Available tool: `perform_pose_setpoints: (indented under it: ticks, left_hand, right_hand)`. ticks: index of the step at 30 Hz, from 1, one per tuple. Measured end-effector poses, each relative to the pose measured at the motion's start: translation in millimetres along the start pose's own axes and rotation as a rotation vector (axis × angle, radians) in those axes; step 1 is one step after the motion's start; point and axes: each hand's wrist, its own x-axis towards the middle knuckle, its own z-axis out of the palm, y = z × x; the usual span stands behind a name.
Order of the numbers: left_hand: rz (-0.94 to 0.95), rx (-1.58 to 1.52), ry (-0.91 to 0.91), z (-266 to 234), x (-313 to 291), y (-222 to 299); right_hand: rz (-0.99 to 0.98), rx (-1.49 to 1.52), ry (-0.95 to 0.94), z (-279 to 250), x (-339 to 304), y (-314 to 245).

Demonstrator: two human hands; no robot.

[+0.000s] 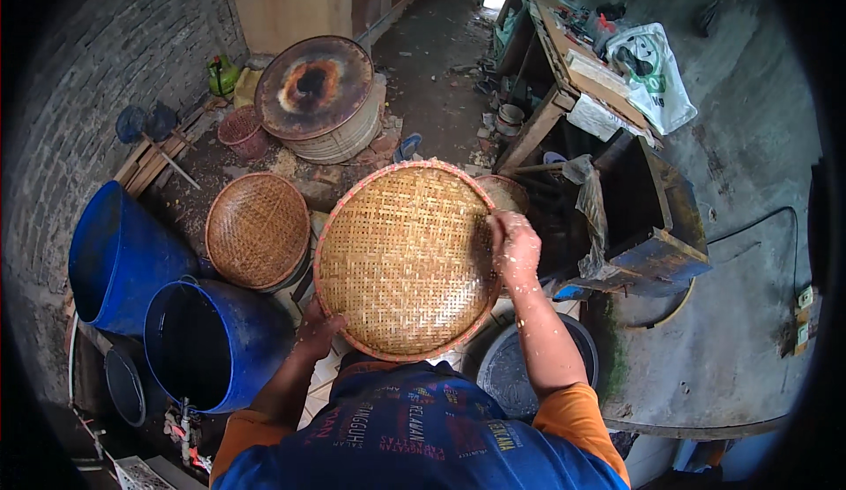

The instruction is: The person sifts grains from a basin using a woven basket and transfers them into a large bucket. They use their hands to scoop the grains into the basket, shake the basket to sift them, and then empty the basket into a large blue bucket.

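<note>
A large round woven bamboo tray with a pinkish bound rim is held up in front of my body. My left hand grips its lower left edge, the fingers partly hidden by the tray. At the right edge, my right hand is closed round the rim. Pale grain-like bits cling to that hand and forearm. Only a few specks show on the woven face of the tray. A second, browner woven tray rests to the left, and part of another woven piece shows behind the held one.
Two blue barrels stand open at the left, with a dark bucket beside them. A dark basin is below my right arm. Farther off are a rusty-topped drum, a wooden table and a dark metal box.
</note>
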Motion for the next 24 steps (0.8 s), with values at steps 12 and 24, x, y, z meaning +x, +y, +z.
perform_pose_setpoints:
  ticks: [12, 24]
  left_hand:
    - [0.016, 0.011, -0.010, 22.9, -3.7, 24.1]
    - [-0.008, 0.044, 0.020, 12.7, -9.2, 14.5]
  right_hand:
    - [0.147, -0.020, -0.097, 44.7, 12.5, -7.3]
    - [0.042, -0.223, -0.203, 60.3, 23.0, -13.9]
